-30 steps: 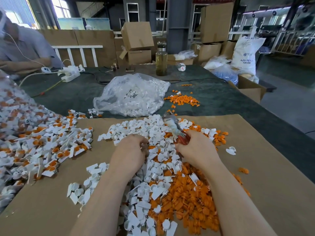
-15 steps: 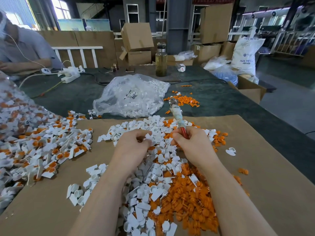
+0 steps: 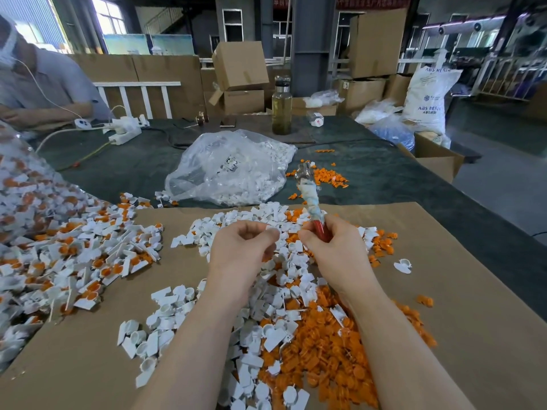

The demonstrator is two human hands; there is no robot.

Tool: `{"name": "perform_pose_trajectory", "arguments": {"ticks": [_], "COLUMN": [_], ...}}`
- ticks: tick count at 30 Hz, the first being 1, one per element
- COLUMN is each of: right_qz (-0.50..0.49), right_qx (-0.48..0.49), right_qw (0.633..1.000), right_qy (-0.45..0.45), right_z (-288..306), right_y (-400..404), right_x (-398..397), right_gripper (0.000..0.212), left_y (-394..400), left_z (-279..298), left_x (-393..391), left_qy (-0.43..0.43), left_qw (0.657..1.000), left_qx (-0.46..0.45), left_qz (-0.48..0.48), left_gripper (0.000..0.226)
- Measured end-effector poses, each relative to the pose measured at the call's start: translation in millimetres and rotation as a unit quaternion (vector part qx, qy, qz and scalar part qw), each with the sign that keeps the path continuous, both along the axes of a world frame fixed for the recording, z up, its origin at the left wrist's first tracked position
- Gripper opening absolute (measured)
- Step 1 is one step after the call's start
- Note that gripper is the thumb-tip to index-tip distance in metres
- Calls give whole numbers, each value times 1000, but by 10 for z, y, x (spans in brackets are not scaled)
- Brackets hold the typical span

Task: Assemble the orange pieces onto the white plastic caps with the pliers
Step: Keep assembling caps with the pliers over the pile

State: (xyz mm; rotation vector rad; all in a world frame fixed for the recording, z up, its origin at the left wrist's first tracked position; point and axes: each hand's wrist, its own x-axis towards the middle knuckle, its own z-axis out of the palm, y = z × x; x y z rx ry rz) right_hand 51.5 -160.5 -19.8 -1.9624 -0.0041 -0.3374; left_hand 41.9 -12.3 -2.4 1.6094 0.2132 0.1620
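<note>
My right hand point(image 3: 331, 253) grips the red handles of the pliers point(image 3: 310, 199), whose cloth-wrapped shaft and metal jaws point up and away. My left hand point(image 3: 239, 253) is raised beside it, fingers curled, pinching a small white cap point(image 3: 272, 230) at the fingertips. Under both hands lies a mixed heap of white plastic caps point(image 3: 183, 315) and orange pieces point(image 3: 325, 350) on brown cardboard point(image 3: 473, 321).
A heap of assembled white-and-orange caps point(image 3: 74, 261) lies at the left. A clear bag of white caps point(image 3: 231, 170) and loose orange pieces point(image 3: 328, 177) sit on the dark table behind. A bottle point(image 3: 281, 108) stands further back. Another person point(image 3: 35, 87) sits at far left.
Both hands have lifted off the heap. The pliers swung from tilted left to upright. My left hand now holds a white cap up near the pliers.
</note>
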Motion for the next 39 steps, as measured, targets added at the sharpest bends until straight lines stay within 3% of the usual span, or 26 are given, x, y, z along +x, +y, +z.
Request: {"name": "perform_pose_trajectory", "arguments": {"ticks": [9,15,22,29,39], "right_qz": [30,16,-37,-51,-52], "right_qx": [27,25,-25,-3,-4], "right_qw": [998,995,992,989,988], "right_qy": [-47,-98,-118,-139,-145], "right_z": [28,30,18,7,5], "right_y": [65,123,140,170,192], "right_x": [-37,-74,-57,-54,-70], "right_gripper": [11,6,13,11,10], "left_y": [-56,-101,-138,-200,-216], "left_z": [47,69,86,58,68], "left_x": [-31,-60,-81,-97,-113], "left_qy": [30,30,-10,-85,-91], "left_qw": [984,973,979,991,992], "left_qx": [-174,-226,-203,-107,-76], "left_qz": [-16,-35,-29,13,31], "left_gripper": [6,9,12,7,9]}}
